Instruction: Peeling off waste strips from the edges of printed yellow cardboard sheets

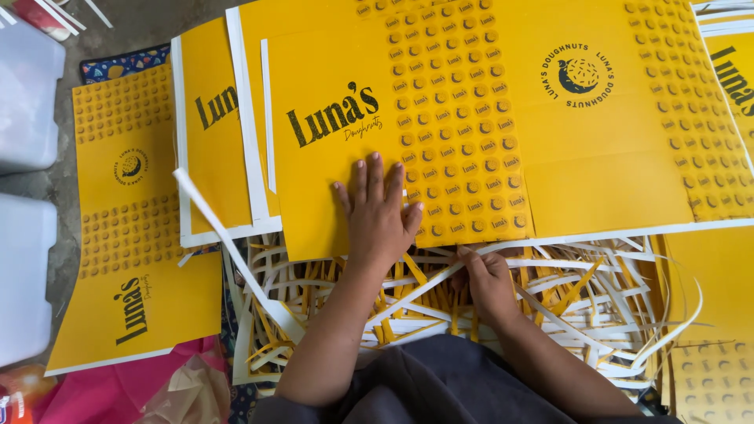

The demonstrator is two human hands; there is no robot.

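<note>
We see a grey floor at far left with white plastic containers, then yellow printed sheets spread across it. Our left hand lies flat, fingers spread wide and gripping nothing, on the near edge of the large yellow sheet. Just right, our right hand is curled, pinching a white paper strip above a heap of yellow and white trimmings.

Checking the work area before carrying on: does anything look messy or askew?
Yes. A tangled heap of white and yellow paper strips lies under the large yellow printed sheet, and one long white strip juts out diagonally.
</note>
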